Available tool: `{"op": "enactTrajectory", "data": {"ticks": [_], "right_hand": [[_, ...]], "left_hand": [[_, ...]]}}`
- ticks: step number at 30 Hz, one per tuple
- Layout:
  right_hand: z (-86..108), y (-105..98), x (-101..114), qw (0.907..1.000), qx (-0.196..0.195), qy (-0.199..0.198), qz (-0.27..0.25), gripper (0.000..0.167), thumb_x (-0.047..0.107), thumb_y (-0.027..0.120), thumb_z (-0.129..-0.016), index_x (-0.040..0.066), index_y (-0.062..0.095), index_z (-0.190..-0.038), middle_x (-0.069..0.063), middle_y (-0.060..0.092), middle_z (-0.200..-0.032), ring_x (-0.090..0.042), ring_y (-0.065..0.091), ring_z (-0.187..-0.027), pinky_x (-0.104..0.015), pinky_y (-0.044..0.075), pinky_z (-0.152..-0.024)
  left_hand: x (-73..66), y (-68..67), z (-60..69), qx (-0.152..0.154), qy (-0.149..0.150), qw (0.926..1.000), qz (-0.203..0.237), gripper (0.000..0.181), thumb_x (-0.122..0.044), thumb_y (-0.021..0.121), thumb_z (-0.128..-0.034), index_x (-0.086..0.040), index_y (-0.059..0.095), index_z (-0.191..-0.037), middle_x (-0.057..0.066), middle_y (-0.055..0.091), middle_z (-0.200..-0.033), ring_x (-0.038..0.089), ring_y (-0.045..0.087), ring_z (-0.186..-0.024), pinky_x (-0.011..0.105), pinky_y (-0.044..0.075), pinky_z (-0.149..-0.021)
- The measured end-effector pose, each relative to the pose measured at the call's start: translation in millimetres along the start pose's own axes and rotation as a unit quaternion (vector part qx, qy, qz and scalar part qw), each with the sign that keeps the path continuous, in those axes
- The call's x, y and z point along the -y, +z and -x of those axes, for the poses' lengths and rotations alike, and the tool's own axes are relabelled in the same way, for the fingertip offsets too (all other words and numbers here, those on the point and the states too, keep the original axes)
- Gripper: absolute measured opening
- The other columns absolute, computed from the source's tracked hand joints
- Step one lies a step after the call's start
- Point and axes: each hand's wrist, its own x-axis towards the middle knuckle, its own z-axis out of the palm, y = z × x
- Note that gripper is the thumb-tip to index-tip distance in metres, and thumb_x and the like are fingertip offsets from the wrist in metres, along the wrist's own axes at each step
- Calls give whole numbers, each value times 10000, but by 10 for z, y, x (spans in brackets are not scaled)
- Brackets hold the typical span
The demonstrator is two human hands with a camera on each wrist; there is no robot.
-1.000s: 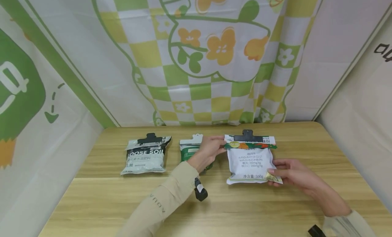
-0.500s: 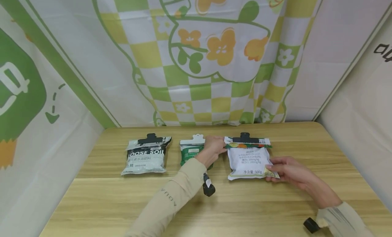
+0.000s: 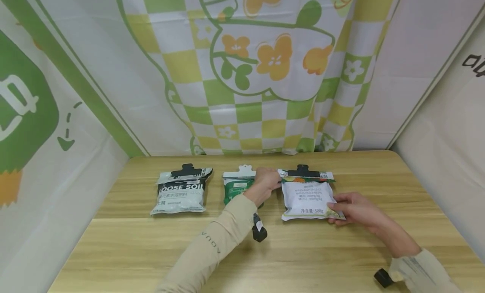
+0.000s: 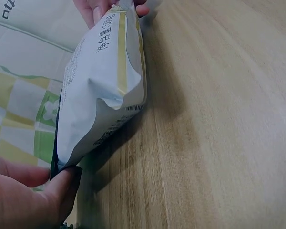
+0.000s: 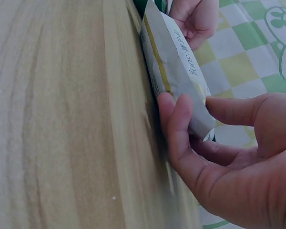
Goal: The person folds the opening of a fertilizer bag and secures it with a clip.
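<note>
A white fertilizer bag (image 3: 307, 200) marked 500g, its folded top held by a black clip (image 3: 303, 171), is at the right of the row. My left hand (image 3: 266, 182) pinches its upper left corner; in the left wrist view, thumb and fingers of that hand (image 4: 35, 193) grip the edge. The lower right corner is pinched by my right hand (image 3: 358, 209), thumb on top and fingers beneath. In the right wrist view the bag (image 5: 174, 62) lies low over the table, though contact along its underside is partly hidden.
Left of my left hand lies a green bag (image 3: 234, 190) with a white clip (image 3: 243, 171), partly hidden by my arm. Farther left is a loose soil bag (image 3: 181, 198) with a black clip (image 3: 187, 171). The wooden table (image 3: 144, 251) meets a patterned curtain (image 3: 250, 120) behind.
The white bag has shifted slightly left and back, settling lower, with both hands still on it. My left forearm has moved right. In the last half second little differs.
</note>
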Motion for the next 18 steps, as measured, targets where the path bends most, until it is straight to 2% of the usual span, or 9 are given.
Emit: {"op": "enactTrajectory", "data": {"ticks": [6,11,14,18], "right_hand": [[33,53,67,9962,-348,-50,793,606,169,571,-1085,-234,344,-1477,-213,700,-1170,-181,779,-881,-298,669,-725],[18,64,124,9873,-624,-24,1458,504,200,583,-1082,-173,498,-1409,-210,696,-1158,-162,739,-895,-309,661,-719],[6,60,142,9786,-815,-36,1887,472,227,612,-1066,-136,573,-1366,-199,705,-1160,-172,687,-951,-307,647,-723],[15,57,159,9647,-1073,-99,2403,533,279,638,-1050,-136,577,-1378,-251,703,-1234,-250,660,-1064,-292,602,-747]], "left_hand": [[5,-21,-23,378,-20,9988,312,514,112,583,-945,178,437,-1433,312,490,-1523,406,553,-1412,410,545,-1154],[-17,-23,-28,571,-117,9971,496,634,67,592,-962,172,315,-1522,310,436,-1568,393,498,-1461,412,511,-1191],[-56,-39,19,678,-144,9969,385,638,36,586,-974,166,309,-1533,304,418,-1579,390,493,-1463,416,502,-1199],[-117,-100,108,829,-65,9965,-25,562,-31,597,-994,160,403,-1485,290,475,-1528,389,557,-1403,418,522,-1180]]}}
